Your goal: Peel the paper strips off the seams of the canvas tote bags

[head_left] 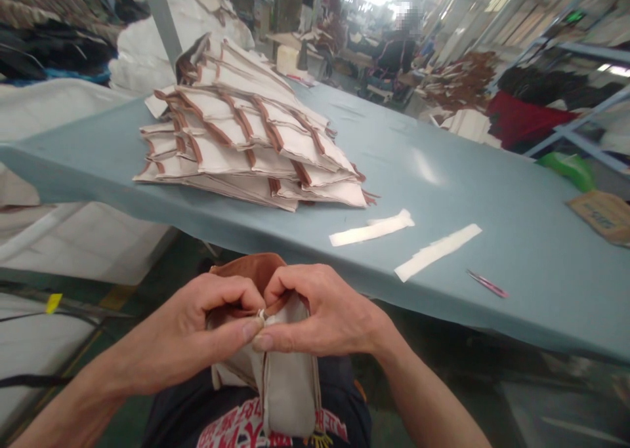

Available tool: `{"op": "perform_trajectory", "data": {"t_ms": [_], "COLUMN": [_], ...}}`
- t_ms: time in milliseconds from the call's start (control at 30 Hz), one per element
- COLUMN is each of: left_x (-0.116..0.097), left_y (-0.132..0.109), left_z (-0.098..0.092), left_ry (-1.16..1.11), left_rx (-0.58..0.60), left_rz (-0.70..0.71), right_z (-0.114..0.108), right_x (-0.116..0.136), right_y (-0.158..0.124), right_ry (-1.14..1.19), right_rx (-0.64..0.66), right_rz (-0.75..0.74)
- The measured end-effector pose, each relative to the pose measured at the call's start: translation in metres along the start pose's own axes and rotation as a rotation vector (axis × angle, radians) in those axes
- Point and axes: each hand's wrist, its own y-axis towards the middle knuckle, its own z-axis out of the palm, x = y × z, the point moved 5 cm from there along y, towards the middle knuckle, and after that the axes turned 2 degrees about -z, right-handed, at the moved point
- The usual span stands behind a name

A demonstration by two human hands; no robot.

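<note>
Both my hands meet in front of my lap, below the table edge. My left hand [207,323] and my right hand [315,313] are closed in a pinch on a cream canvas piece with brown trim [288,386], thumbs pressed together at its top seam. The cloth hangs down over my lap. A stack of similar cream pieces with brown trim [246,140] lies on the blue-grey table [492,192] beyond my hands.
Two white fabric strips [371,229] [438,251] and a small pink tool [487,284] lie on the table near its front edge. A cardboard piece [603,215] sits at far right. A person works at the back. White bags stand on the left.
</note>
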Motion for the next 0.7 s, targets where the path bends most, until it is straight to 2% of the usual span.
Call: {"op": "perform_trajectory", "data": {"t_ms": [100,333,700], "left_x": [0.0009,0.0048,0.0034], "left_y": [0.0000,-0.0046,-0.0068], "left_z": [0.0013,-0.0023,-0.0009], "left_ry": [-0.038,-0.088,-0.082], "left_rx": [0.050,0.086,0.001], "left_rz": [-0.008,-0.012,-0.014], "right_z": [0.0022,0.0034,0.0065], "right_x": [-0.0011,-0.0022,0.0022], "right_y": [-0.0015,-0.0038,0.0003], "right_ry": [0.068,0.192,0.070], "right_rx": [0.029,0.058,0.060], "right_rz": [-0.005,-0.046,-0.016]}}
